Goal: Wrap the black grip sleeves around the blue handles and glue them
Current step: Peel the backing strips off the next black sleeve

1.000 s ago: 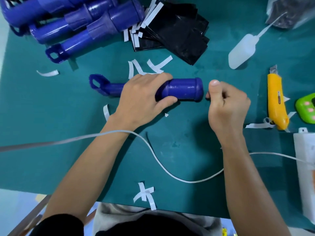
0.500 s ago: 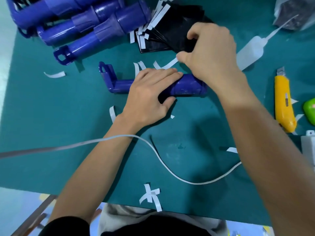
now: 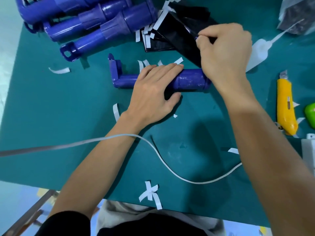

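Note:
A blue handle [image 3: 190, 81] lies across the middle of the green mat. My left hand [image 3: 153, 92] lies over its narrow part, fingers across the top and thumb underneath. My right hand [image 3: 223, 53] pinches one black grip sleeve [image 3: 180, 38] and holds it tilted just behind the handle's thick end. The stack of black sleeves [image 3: 158, 43] with white backing strips lies behind it. Several more blue handles [image 3: 95, 24] are piled at the back left.
A white glue bottle [image 3: 259, 51] lies right of my right hand. A yellow utility knife [image 3: 286, 104] and a green object [image 3: 310, 113] lie at the right edge. A white cable [image 3: 153, 145] crosses the mat. White paper strips [image 3: 150, 193] are scattered about.
My right hand went from beside the handle's thick end up to the sleeve stack and has now drawn one black sleeve out towards the handle. The left hand stayed on the handle, which has turned.

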Demonstrator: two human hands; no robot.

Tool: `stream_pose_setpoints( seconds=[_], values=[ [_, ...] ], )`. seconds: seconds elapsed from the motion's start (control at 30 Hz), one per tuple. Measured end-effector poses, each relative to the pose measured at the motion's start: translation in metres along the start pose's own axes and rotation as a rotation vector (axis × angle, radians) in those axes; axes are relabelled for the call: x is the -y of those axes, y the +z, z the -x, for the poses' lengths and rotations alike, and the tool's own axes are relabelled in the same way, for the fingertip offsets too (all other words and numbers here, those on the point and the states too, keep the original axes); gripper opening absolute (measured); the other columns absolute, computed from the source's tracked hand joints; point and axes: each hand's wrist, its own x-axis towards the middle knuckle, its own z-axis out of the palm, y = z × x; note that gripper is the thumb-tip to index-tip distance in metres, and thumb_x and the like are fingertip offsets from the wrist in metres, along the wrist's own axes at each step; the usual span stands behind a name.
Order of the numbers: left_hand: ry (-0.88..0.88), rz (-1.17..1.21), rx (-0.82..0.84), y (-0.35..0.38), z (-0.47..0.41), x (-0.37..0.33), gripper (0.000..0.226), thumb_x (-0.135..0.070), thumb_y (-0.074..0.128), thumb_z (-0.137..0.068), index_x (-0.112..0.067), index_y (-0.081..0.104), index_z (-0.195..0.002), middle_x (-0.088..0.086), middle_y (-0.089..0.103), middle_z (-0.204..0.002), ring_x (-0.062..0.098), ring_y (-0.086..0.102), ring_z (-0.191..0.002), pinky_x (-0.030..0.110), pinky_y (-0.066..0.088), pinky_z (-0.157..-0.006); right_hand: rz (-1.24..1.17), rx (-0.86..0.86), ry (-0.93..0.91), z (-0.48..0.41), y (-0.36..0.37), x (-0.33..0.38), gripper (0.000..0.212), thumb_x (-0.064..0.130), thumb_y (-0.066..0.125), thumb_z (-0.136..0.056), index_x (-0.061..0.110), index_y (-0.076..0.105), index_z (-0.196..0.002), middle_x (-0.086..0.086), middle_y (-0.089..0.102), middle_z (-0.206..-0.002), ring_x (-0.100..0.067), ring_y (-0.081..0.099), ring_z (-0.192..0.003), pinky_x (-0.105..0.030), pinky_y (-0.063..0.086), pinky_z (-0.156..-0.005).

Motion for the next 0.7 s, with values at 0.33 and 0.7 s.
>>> stream_pose_setpoints(
  seconds=[0.33,0.7],
  values=[
    [-0.058,-0.027,-0.012,0.003,0.003,0.0,0.062,-0.032,0.071,-0.09,-0.011,0.058,-0.146,0.003,0.062,-0.144,0.025,0.056,-0.133,0.047,0.026,-0.125,-0.805,-0.302,-0.058,0.085,-0.024,-0.05,0.026,0.002,0.06,-0.096,0.024,0.074,-0.096,0.027,0.065,-0.079,0.006,0.056,-0.076,-0.016,0.043,-0.071],
    [0.37,0.158,0.0,-0.007,0.022,-0.029,0.07,-0.015,0.069,-0.076,-0.011,0.059,-0.146,0.005,0.06,-0.148,0.024,0.059,-0.128,0.039,0.045,-0.106,-1.22,0.428,-0.182,0.125,-0.016,-0.084,0.01,0.034,0.08,-0.091,0.029,0.084,-0.099,0.008,0.075,-0.087,-0.022,0.057,-0.07,-0.03,0.04,-0.065]
  ],
)
